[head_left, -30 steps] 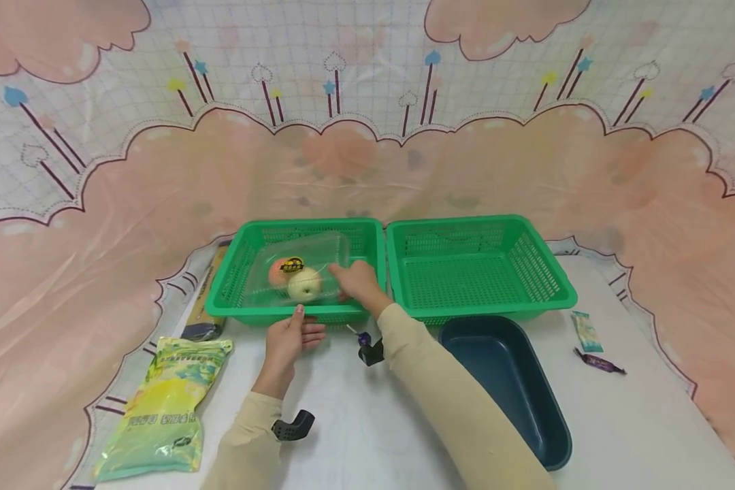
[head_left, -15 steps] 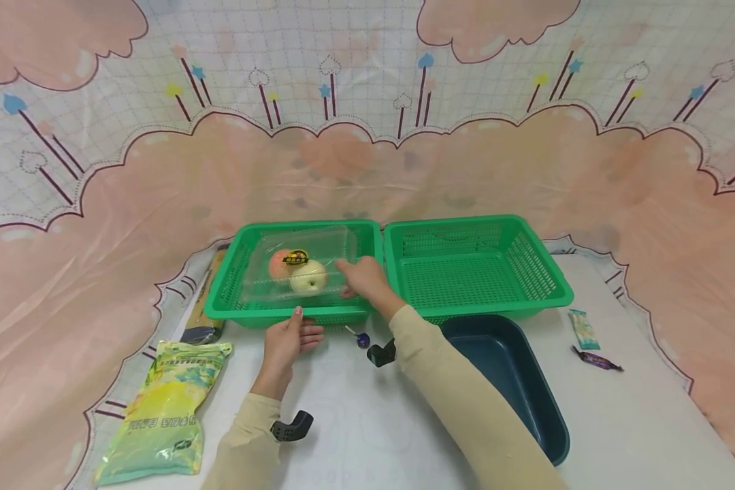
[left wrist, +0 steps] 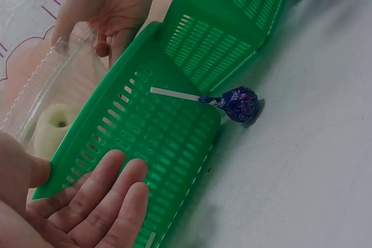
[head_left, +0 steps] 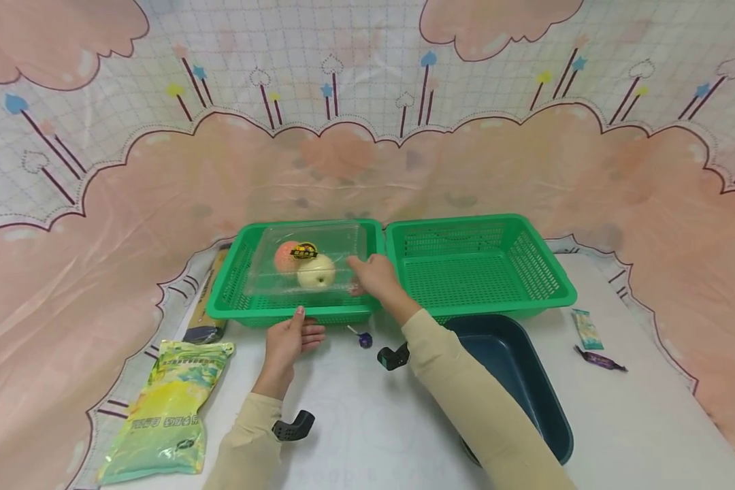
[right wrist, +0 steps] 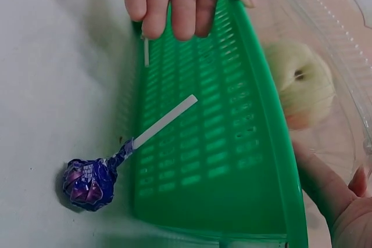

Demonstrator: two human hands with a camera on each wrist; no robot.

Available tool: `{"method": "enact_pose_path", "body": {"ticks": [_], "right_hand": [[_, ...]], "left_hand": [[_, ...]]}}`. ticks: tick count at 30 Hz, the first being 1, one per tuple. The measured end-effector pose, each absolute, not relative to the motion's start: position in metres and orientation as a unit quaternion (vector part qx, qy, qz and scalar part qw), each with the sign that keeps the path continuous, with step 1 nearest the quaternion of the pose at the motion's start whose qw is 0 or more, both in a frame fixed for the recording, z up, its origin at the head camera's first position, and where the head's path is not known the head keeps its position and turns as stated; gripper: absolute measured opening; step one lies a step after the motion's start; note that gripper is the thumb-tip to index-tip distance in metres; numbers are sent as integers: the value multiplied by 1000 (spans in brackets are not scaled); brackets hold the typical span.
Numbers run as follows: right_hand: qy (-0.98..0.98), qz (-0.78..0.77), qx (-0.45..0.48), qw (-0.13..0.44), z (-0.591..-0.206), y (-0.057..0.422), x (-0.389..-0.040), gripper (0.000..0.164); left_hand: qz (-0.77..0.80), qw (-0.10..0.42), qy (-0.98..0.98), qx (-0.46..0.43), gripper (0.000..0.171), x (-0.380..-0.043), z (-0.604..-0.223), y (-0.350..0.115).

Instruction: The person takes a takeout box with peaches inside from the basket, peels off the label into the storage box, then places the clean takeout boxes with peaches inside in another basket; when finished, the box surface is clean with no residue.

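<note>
My right hand point(head_left: 376, 279) pinches the right edge of a clear plastic fruit box point(head_left: 266, 275), thumb on top. Inside lie a reddish round fruit point(head_left: 285, 257) and a pale yellow one point(head_left: 316, 273), under a black and yellow label point(head_left: 303, 251). The box overlaps the left green basket point(head_left: 251, 314) and reaches its back rim in the head view. At that basket's front wall, my left hand point(head_left: 284, 344) holds the rim, thumb over it and fingers outside. A purple-wrapped lollipop point(right wrist: 90, 184) lies on the table just in front.
A second green basket point(head_left: 459, 279) stands on the right, with a dark blue tray point(head_left: 508, 361) before it, partly behind my right sleeve. Small wrapped sweets point(head_left: 600, 359) lie far right. A yellow-green bag point(head_left: 162, 415) and a brown packet point(head_left: 208, 306) lie on the left.
The fruit box has shifted right and toward the back rim, with the right hand moving along. The left hand stays at the basket's front rim.
</note>
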State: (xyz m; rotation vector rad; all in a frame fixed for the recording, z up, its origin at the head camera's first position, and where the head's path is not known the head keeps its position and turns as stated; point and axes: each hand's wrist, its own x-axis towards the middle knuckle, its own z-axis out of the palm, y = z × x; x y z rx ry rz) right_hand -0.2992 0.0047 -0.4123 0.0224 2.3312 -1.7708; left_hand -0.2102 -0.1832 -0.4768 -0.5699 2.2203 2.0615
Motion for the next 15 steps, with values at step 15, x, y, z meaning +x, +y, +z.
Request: {"method": "enact_pose_path", "body": {"ticks": [15], "right_hand": [[757, -647, 1, 93, -410, 26, -293, 36]], "left_hand": [[672, 26, 717, -181, 60, -211, -478, -182]]}}
